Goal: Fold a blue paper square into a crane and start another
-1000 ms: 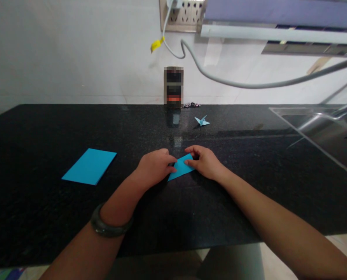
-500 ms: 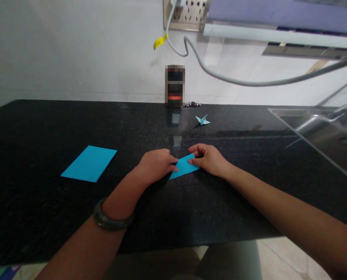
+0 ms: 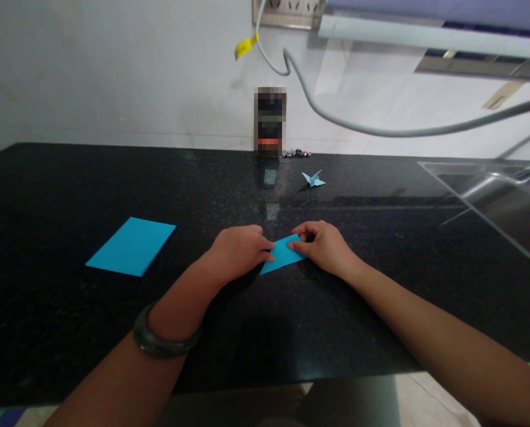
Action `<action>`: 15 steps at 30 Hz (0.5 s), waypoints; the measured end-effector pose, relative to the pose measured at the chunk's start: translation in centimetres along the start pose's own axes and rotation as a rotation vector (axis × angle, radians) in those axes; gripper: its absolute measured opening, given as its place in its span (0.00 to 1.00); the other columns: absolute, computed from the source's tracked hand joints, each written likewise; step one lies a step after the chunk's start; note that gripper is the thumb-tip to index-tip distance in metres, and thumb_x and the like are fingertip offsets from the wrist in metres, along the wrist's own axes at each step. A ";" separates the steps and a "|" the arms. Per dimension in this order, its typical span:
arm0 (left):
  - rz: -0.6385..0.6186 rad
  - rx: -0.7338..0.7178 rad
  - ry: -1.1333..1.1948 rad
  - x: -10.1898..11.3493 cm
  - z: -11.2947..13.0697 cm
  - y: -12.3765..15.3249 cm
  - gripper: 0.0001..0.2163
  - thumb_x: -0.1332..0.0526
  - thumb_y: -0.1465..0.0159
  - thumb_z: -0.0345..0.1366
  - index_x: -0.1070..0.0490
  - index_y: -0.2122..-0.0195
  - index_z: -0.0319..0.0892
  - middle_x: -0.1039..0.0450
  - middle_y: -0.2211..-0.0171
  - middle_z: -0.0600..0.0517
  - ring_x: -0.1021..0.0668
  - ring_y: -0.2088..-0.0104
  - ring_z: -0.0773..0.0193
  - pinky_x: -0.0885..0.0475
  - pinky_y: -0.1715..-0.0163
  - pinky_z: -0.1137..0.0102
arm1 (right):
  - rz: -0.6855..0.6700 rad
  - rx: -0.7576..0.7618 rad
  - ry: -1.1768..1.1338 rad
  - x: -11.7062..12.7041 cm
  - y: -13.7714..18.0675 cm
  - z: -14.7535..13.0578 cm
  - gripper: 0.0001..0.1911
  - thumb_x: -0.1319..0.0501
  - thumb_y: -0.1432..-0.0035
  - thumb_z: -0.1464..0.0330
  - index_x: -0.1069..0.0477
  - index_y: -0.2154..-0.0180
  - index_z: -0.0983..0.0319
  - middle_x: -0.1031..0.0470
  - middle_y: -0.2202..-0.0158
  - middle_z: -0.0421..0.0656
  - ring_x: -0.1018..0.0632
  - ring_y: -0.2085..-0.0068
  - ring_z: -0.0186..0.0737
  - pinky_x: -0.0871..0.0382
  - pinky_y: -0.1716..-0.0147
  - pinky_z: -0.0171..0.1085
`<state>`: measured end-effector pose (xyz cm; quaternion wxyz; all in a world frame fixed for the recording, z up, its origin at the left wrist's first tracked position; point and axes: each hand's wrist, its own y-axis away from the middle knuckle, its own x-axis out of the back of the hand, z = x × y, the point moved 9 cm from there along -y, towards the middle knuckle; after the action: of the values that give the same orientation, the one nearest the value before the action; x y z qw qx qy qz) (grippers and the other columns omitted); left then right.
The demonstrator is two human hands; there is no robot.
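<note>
A folded piece of blue paper [image 3: 284,254] lies on the black countertop between both hands. My left hand [image 3: 242,250] pinches its left edge, with thumb and finger on the paper. At the opposite end my right hand [image 3: 320,244] grips the upper right part, its thumb flat on top and the other fingers curled behind. The fingertips behind the paper are partly hidden. Off to the left rests a stack of blue paper sheets [image 3: 131,247]. Beyond my right hand sits a small light-blue origami crane [image 3: 313,178].
A blurred dark upright object [image 3: 271,121] leans at the wall, with a string of beads [image 3: 297,153] beside it. A grey cable [image 3: 371,129] hangs across the wall from a socket [image 3: 289,13]. The metal sink [image 3: 491,196] is at the right. The black countertop [image 3: 265,332] ends near me.
The view has tilted and shifted slightly, so the background sits a little higher. Both hands keep hold of the folded paper in nearly the same pose.
</note>
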<state>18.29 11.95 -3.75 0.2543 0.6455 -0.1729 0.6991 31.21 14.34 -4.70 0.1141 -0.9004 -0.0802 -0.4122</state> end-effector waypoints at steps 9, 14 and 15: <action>0.001 0.006 -0.019 0.0 0.2 0.0 0.12 0.45 0.39 0.44 0.26 0.57 0.52 0.29 0.67 0.53 0.25 0.66 0.63 0.39 0.74 0.71 | 0.147 0.459 0.012 1.3 1.8 -4.0 0.02 0.37 0.50 0.73 0.26 0.70 0.62 0.25 0.72 0.41 0.28 0.67 0.37 0.36 0.63 0.40; -0.012 0.011 -0.055 0.2 0.4 0.0 0.12 0.46 0.39 0.44 0.25 0.61 0.51 0.30 0.69 0.52 0.26 0.67 0.62 0.40 0.76 0.71 | 0.106 0.671 0.128 0.9 3.1 -6.2 0.06 0.41 0.44 0.71 0.25 0.68 0.61 0.27 0.71 0.43 0.29 0.67 0.38 0.38 0.63 0.41; -0.014 0.013 -0.060 0.1 0.5 0.0 0.12 0.46 0.39 0.44 0.25 0.62 0.51 0.30 0.69 0.52 0.26 0.67 0.62 0.40 0.76 0.71 | 0.082 0.689 0.153 0.7 3.2 -6.4 0.07 0.42 0.43 0.70 0.25 0.68 0.61 0.27 0.71 0.43 0.30 0.67 0.38 0.38 0.64 0.41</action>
<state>18.63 11.67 -3.55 0.2499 0.6690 -0.1714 0.6787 27.79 9.55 -0.58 0.4332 -0.7781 -0.1693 -0.4222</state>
